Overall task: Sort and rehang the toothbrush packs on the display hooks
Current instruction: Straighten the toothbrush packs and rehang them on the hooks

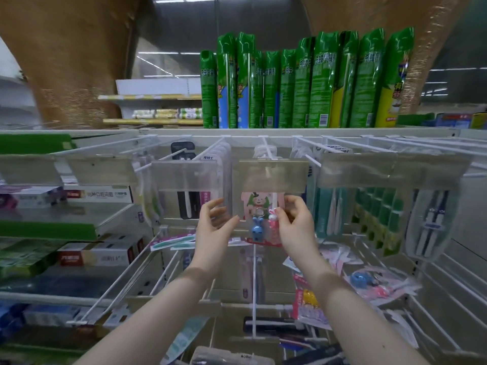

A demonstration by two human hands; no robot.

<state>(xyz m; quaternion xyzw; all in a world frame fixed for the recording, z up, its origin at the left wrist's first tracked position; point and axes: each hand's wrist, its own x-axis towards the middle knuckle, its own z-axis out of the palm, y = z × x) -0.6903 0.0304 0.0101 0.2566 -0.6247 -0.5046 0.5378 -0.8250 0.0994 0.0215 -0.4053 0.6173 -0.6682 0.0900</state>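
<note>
The pack (261, 219) is pink, with a cartoon figure and blue and pink bunny brushes. The right hand (295, 222) pinches its right edge; the left hand (213, 222), fingers spread open, is at its left edge.

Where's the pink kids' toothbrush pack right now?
Centre of the head view: the pink pack is pinched by the right hand, just below the middle price tag holder, with the left hand open beside it.
</note>
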